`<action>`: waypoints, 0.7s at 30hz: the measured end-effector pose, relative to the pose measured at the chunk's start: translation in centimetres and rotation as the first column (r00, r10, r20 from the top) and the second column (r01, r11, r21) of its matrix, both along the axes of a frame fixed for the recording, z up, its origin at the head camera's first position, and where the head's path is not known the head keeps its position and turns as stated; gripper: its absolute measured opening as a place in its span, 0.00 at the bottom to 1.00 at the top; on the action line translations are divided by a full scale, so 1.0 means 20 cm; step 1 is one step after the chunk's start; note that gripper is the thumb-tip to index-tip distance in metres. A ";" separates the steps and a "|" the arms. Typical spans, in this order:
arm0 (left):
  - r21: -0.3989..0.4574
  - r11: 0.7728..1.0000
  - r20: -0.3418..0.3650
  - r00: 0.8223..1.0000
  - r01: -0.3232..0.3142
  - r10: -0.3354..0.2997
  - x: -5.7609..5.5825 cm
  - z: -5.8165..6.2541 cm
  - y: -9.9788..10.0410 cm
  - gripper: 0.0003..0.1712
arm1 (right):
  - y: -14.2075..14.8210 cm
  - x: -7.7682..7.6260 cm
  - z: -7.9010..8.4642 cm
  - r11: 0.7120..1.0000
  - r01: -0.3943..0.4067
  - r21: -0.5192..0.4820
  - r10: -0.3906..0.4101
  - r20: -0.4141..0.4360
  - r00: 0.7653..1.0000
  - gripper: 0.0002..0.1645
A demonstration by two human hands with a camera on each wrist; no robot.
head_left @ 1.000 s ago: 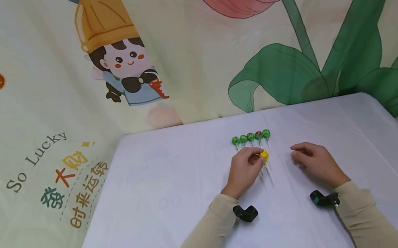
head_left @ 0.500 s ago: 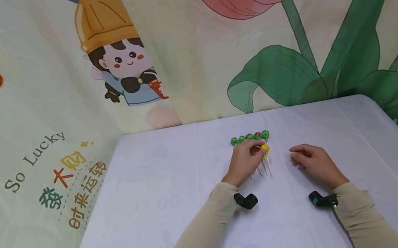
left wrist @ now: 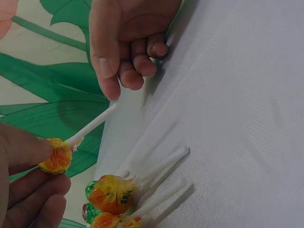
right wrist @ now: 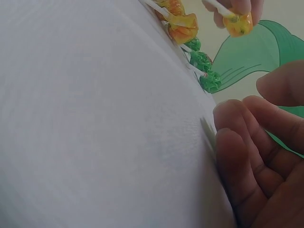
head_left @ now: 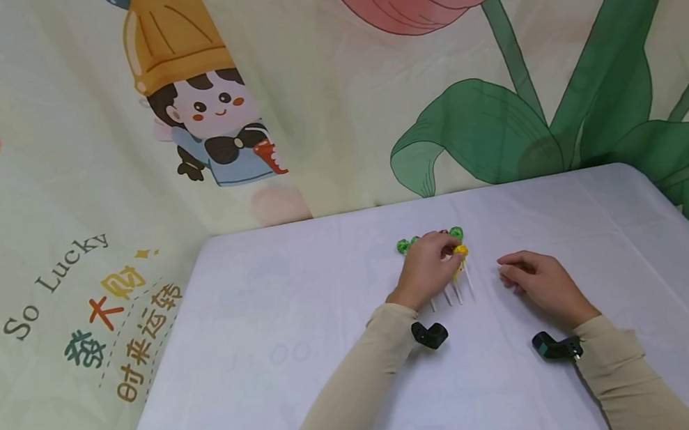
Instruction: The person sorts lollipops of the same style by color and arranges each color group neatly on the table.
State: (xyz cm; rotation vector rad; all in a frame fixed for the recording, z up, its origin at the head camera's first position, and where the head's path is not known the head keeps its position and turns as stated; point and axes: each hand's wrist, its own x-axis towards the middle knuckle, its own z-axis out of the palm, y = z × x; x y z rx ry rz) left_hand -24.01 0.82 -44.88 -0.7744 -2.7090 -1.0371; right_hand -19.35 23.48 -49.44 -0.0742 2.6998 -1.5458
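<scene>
With thumb and fingers, my left hand [head_left: 427,271] pinches a yellow-wrapped lollipop [left wrist: 57,156] by its candy head. Its white stick points toward my right hand in the left wrist view, and the lollipop is held above the table. Other yellow lollipops [left wrist: 112,194] lie on the cloth below it, their sticks side by side. Behind them is a row of green lollipops [head_left: 456,232], partly covered by my left hand. To the right, my right hand [head_left: 544,286] stays low over the table, fingers loosely bent and holding nothing.
A white cloth [head_left: 259,364] covers the table. Behind its far edge hangs a printed backdrop [head_left: 320,105] with a cartoon figure and a tulip. Each wrist carries a small black camera, one on the left wrist [head_left: 430,335] and one on the right wrist [head_left: 556,347].
My left hand has moved forward and slightly right with the yellow lollipop, covering more of the green row. My right hand has stayed almost still.
</scene>
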 end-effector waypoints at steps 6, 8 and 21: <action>-0.065 0.998 0.018 1.000 0.003 -0.002 -0.02 -0.02 0.03 0.10 | 0.00 0.01 0.01 1.000 0.001 0.013 -0.001 0.004 1.000 0.19; -0.087 0.996 0.021 1.000 0.002 0.000 -0.03 -0.03 0.03 0.10 | -0.01 0.01 0.01 1.000 0.002 0.018 -0.002 0.001 1.000 0.19; -0.148 0.989 0.024 1.000 0.003 0.000 -0.04 -0.07 0.07 0.11 | -0.01 0.01 0.01 0.999 -0.001 0.039 0.001 -0.007 1.000 0.19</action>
